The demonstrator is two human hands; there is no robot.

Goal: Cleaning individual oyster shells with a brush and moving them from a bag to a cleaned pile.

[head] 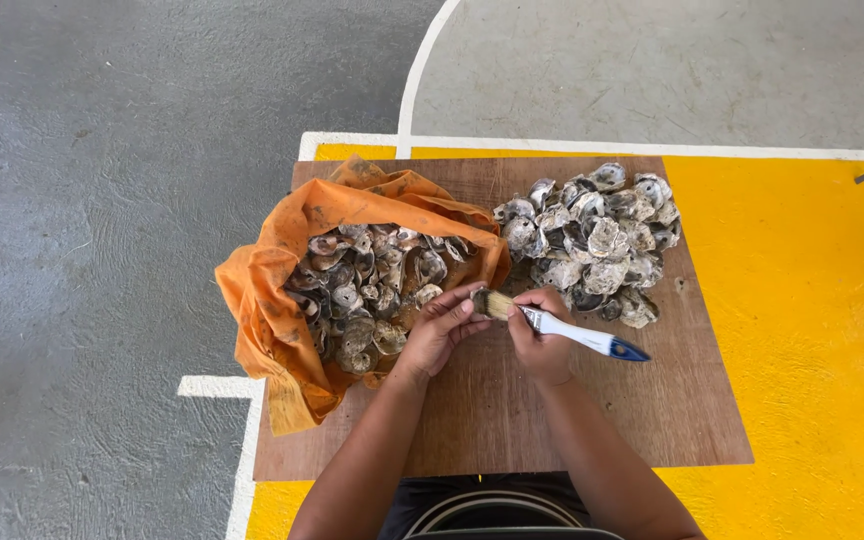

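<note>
Down at the bottom centre of the frame we see the curved back of a chair, with both our forearms rising from it toward the middle. Our left hand sits just left of centre, its grip closed around something small at the fingertips; we cannot tell for sure what it is, as the fingers hide it. Our right hand is just beside it, its grip shut around the white handle of a brush. The brush lies tilted, its blue end pointing to the lower right and its pale bristles touching our left fingertips.

Both hands hover over a brown wooden desk that fills the middle of the frame. Just beyond our left hand, at centre left, an orange cloth lies open on the desk, bunched around a heap of grey shells; its edge hangs over the desk's left side. Past our right hand, at upper centre right, a second pile of shells rests straight on the wood, near the cloth but apart from it.

Farther out, the floor is grey concrete on the left and across the top, with white lines, and yellow paint on the right.
</note>
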